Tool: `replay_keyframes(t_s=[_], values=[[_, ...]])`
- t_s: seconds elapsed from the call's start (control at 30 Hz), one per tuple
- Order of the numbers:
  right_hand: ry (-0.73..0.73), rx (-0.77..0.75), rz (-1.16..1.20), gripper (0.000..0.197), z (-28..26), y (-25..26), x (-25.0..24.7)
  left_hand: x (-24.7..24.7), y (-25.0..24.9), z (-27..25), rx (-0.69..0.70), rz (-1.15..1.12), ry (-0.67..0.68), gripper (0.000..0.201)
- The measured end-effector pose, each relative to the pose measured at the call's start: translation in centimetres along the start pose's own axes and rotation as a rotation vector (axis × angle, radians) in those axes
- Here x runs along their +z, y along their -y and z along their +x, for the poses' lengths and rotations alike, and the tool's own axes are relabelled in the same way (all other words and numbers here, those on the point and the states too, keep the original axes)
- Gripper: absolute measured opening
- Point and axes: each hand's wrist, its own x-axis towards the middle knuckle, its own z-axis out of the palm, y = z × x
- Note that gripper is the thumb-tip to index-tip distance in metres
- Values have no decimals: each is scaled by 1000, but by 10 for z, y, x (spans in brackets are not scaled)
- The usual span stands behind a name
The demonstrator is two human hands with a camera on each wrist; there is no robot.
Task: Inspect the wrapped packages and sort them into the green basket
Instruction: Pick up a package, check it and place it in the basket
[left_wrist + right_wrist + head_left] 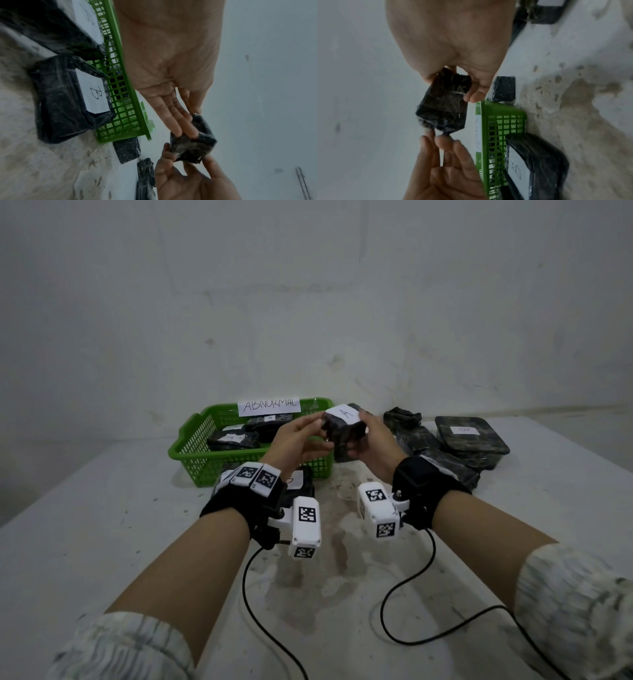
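Note:
Both hands hold up a small black wrapped package (342, 426) with a white label marked A, above the basket's right end. My right hand (373, 440) grips its right side, thumb and fingers curled round it (443, 105). My left hand (301, 436) pinches the left end, with straight fingers (180, 128) on one face and the thumb below. The green basket (191, 446), under a paper sign reading ABNORMAL (269, 406), holds several black labelled packages.
More black wrapped packages lie on the table right of the basket, one large and flat with a white label (471, 440). Another, marked B (68, 101), sits against the basket's near wall under my left wrist. Two black cables trail across the stained tabletop (335, 559).

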Motion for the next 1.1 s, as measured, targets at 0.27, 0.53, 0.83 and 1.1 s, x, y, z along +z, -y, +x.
replay_keyframes(t_s=[0.27,0.53,0.83,1.1], values=[[72,196,236,36,-4,-5,6,14,4,5,260,348,-111,18],[95,173,263,37,-4,-2,3,14,4,7,122,151,-34,22],[38,62,212,29,6,1,8,-5,0,14,28,21,-244,15],[-205,125,150,10,21,10,41,-47,4,22,105,747,-277,29]])
